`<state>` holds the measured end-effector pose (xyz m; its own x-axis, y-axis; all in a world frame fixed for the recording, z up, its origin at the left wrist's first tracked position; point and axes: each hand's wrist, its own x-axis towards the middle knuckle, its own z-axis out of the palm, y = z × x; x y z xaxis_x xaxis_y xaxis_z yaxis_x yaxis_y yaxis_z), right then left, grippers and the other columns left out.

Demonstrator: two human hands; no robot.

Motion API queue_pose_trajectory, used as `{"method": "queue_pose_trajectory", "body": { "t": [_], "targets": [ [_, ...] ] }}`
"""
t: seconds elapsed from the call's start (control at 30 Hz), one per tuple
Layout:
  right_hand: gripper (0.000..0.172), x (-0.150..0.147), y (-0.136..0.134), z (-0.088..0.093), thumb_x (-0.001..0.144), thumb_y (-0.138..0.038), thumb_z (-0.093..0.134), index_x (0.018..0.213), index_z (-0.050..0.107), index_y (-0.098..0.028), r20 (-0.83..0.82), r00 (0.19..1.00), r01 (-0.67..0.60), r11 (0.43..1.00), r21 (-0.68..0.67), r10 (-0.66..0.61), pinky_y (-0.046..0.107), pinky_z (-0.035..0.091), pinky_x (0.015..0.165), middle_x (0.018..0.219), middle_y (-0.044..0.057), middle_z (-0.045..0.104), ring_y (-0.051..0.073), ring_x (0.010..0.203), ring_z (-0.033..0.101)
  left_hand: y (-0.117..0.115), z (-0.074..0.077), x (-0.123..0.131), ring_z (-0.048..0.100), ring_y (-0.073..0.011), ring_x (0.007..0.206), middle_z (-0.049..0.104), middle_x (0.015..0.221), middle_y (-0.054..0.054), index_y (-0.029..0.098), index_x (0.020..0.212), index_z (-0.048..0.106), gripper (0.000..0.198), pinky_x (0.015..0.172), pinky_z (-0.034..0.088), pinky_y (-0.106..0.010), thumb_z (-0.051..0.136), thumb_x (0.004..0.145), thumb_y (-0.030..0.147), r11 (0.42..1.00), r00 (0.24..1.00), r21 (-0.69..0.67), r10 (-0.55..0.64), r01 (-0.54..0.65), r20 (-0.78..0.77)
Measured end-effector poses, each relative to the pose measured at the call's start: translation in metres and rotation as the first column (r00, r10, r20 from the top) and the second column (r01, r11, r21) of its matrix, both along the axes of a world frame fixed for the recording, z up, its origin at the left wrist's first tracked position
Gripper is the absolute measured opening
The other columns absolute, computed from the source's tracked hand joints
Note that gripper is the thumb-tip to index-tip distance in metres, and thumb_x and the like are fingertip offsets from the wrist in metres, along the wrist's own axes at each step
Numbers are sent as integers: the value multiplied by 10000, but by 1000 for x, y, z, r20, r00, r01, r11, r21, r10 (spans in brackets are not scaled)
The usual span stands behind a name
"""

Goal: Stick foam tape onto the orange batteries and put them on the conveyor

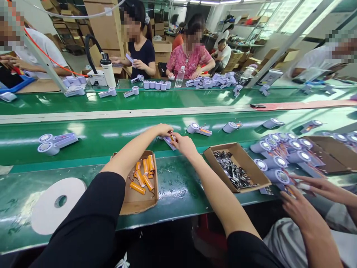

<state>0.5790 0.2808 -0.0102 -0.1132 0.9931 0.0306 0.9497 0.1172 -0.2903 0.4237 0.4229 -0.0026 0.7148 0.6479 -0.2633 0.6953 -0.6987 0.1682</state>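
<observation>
Both my arms reach forward over the green conveyor belt. My left hand and my right hand meet at a pale lilac fan handle lying on the belt. The fingers of both hands are closed on it, and a small orange part shows between the fingertips. Under my left forearm sits an open cardboard box holding several orange battery cells.
A second box with small dark metal parts stands to the right. Lilac fan units lie on the belt, and a pile sits at the right. A co-worker's hands work at the lower right. A white tape roll lies at the left. People sit across the line.
</observation>
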Motion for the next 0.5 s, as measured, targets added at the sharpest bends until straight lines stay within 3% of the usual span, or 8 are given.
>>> {"method": "queue_pose_trajectory", "body": {
  "t": [0.07, 0.3, 0.5],
  "targets": [
    [542, -3, -6, 6, 1114, -430, 619, 1615, 579, -226, 122, 993, 4, 999, -34, 0, 396, 594, 973, 1212, 187, 848, 345, 1116, 813, -1, -1, 4, 730, -209, 1037, 833, 1153, -30, 281, 1131, 799, 234, 849, 475, -251, 669, 947, 342, 1000, 1000, 7, 14, -14, 13],
    [581, -13, -6, 17, 1127, -440, 578, 1681, 518, -276, 249, 968, 23, 991, -130, 10, 409, 592, 956, 1247, 213, 819, 361, 1147, 801, -6, 1, 11, 745, -228, 1060, 832, 1194, -62, 234, 1141, 808, 247, 853, 494, -273, 684, 960, 350, 999, 996, 8, 51, -51, 77],
    [543, -21, 11, 11, 1115, -546, 536, 1557, 665, -259, 349, 936, 47, 967, -250, 45, 508, 599, 999, 1368, 242, 771, 415, 1239, 779, -20, 2, 22, 744, -244, 1130, 830, 1226, -96, 204, 1148, 826, 248, 907, 519, -309, 693, 939, 213, 993, 981, -32, 120, -116, 152]
  ]
}}
